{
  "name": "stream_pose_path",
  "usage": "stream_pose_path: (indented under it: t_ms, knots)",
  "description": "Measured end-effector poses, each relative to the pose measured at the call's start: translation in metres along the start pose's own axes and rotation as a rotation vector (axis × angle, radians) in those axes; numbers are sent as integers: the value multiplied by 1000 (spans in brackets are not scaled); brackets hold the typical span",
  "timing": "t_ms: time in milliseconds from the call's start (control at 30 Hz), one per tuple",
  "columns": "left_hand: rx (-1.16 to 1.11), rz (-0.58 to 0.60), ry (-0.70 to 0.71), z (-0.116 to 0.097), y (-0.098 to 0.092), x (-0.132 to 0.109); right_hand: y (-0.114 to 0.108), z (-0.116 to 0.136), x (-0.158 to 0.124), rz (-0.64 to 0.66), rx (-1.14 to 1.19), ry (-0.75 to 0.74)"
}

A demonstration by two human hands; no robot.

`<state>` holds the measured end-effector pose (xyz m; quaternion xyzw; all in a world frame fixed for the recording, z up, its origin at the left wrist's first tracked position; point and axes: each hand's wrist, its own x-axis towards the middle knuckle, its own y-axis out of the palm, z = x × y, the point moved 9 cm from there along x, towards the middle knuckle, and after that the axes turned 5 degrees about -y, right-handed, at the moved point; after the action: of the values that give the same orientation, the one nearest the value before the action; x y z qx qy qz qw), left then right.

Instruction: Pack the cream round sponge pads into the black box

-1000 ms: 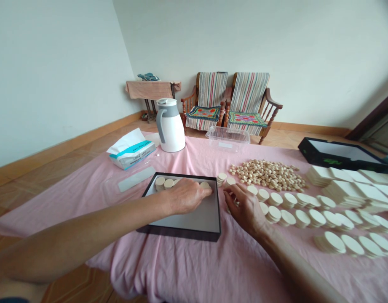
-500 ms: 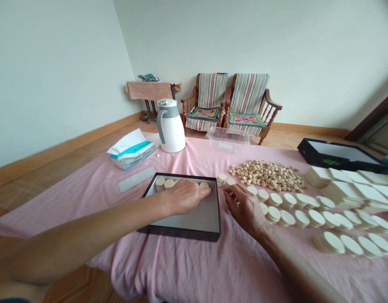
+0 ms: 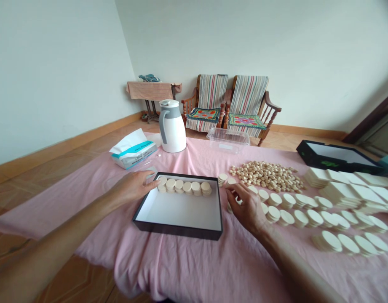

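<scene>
Pink cloth [image 3: 168,265]: L hand [image 3: 133,187] open by boxed discs [image 3: 184,187]; R fingers [image 3: 233,189] grip disc [image 3: 231,181]; tissue pack [image 3: 133,150] text illegible

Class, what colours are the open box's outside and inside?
The open box is black outside and white inside, best seen in the head view.

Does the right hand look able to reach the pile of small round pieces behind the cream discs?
Probably yes. The right hand is just in front of the pile of small round pieces, and only low cream discs lie between them, so nothing tall seems to block the way.
</scene>
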<state>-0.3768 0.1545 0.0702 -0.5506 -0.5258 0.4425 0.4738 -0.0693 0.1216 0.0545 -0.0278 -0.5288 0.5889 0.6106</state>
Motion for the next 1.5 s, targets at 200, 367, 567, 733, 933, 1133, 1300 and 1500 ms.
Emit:
stream_pose_path:
  t_ms: [200, 367, 567, 733, 933, 1133, 1300, 1500]
  knots:
    - [-96, -208, 44, -16, -17, -15, 2, 6, 0, 9, -25, -8]
    - [-151, -153, 437, -84, -20, -18, 4, 5, -2, 13, -17, -9]
    - [36, -31, 565, -123, 6, -2, 3, 3, -3, 15, -8, -6]
    - [76, -25, 584, -126, 16, 6, 4, 1, -4, 28, 5, -3]
    - [97, -81, 551, -127, 10, 3, 7, -4, -4, 40, 16, 16]
    - [207, -104, 534, -135, 18, 0, 8, 0, -3, 59, 6, 0]
    - [272, -105, 513, -137, 22, 1, 10, 0, -3, 87, -10, 7]
    - [273, -113, 489, -135, 22, 3, 9, 1, -3, 92, 1, 20]
